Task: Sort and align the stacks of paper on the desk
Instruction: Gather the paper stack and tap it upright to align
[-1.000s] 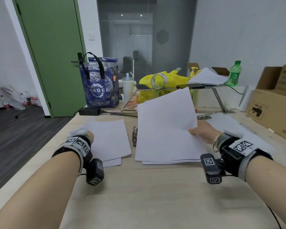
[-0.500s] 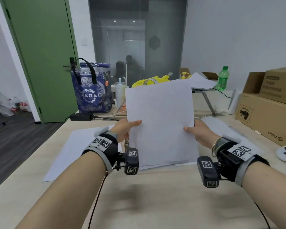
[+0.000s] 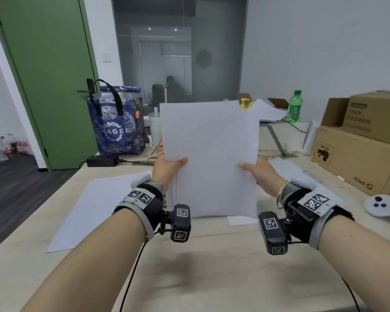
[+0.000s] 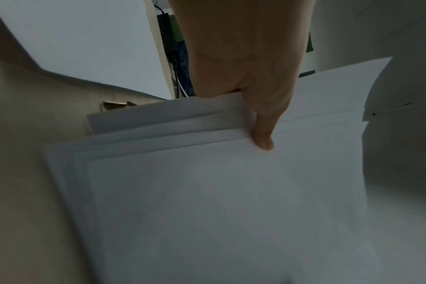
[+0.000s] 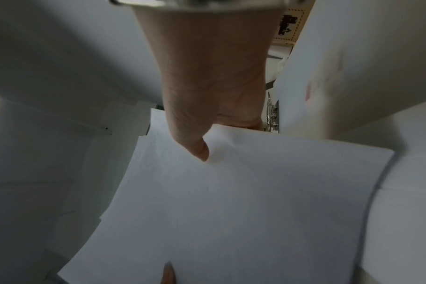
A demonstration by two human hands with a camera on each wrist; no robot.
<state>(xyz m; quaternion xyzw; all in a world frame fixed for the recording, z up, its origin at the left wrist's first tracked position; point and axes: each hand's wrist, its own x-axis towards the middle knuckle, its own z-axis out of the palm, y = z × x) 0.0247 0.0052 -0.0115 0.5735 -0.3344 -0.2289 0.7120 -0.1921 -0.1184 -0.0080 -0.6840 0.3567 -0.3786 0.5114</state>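
While both hands, left hand and right hand, pinch its side edges, the upright white paper stack (sheets staggered) stands long axis vertical at frame centre, bottom edge towards the pale wooden desk.

The left hand and the right hand hold a stack of white paper standing up on the desk, one hand on each side, thumbs on the front. More white sheets lie flat on the desk to the left. A white game controller sits at the right, near brown cardboard boxes. Behind the paper are a blue bag, a green bottle and a green door.
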